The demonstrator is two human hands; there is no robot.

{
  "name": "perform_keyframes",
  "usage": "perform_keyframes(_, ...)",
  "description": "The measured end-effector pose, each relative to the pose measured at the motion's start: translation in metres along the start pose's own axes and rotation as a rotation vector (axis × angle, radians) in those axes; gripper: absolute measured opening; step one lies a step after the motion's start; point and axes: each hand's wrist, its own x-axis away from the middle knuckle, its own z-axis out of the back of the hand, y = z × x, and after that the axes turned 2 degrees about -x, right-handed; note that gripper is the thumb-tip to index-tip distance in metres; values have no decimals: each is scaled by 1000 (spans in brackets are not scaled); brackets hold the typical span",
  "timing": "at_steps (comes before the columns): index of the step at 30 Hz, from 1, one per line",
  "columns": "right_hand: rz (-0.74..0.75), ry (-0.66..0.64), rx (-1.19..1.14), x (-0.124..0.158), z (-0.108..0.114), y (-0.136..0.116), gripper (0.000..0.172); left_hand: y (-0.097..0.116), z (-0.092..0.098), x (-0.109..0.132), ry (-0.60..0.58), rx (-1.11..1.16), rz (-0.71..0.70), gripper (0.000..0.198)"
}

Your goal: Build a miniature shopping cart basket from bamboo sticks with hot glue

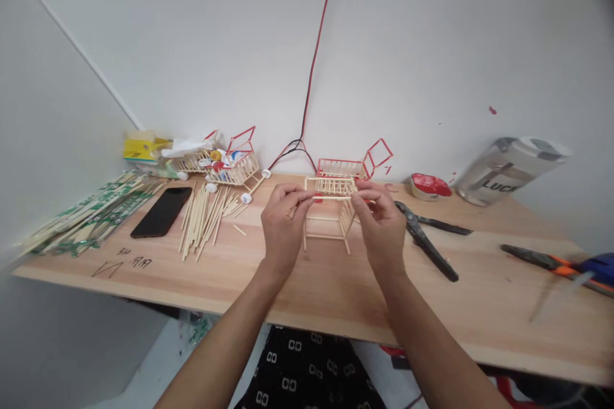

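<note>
A small open frame of thin wooden sticks (323,237) stands on the table in front of me, with short bars along its right side. Across its upper front runs one wooden stick (330,198). My left hand (284,220) pinches this stick at its left end, thumb and fingertips together. My right hand (381,220) pinches the right end, at the frame's upper corner. Whether the stick is fixed to the frame I cannot tell. Behind it, against the wall, is a finished-looking little stick cart with a red-painted rim and handle (378,156).
Loose sticks (204,220), a black phone (161,211) and green-printed stick packets (91,214) lie left. Filled stick carts (235,169) stand behind them. Right are black-handled pliers (426,246), a red-stained tub (430,186), a plastic container (511,169) and a blue-orange tool (566,266).
</note>
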Motion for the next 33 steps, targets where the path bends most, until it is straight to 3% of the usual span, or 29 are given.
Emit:
perform_keyframes(12,-74,-8,-38,3,3,-1,23,0,0,0,-5,-32,-38,13)
perform_keyframes(26,56,-35,120,4,5,-6,17,-2,0,-1,-11,-67,-70,14)
perform_keyframes(33,42,-45,106,5,5,-4,18,-4,0,0,-5,-46,-67,13)
